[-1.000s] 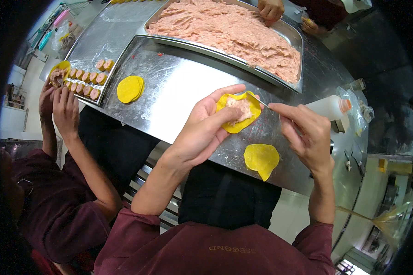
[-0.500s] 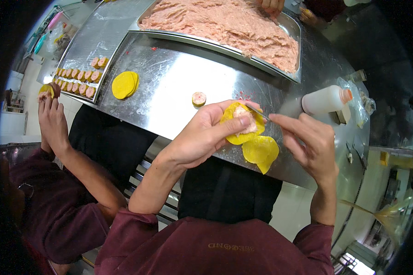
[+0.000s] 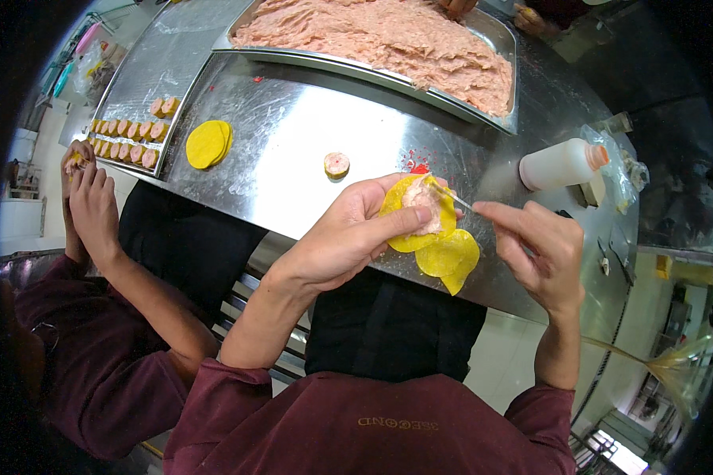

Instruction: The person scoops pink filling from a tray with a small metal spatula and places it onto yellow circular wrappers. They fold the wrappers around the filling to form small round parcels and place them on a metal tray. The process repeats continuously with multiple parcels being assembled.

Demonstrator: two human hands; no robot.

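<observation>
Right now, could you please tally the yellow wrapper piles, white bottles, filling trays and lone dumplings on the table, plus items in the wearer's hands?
Flat yellow wrapper piles: 2
White plastic bottle, orange cap: 1
Rectangular metal filling tray: 1
Lone round dumpling: 1
Filled yellow wrapper, left hand: 1
Thin metal spreader, right hand: 1
Total: 7

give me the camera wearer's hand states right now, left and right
Left hand: closed, holding a yellow wrapper with pink filling.
Right hand: closed, holding a thin tool at the filling.
</observation>
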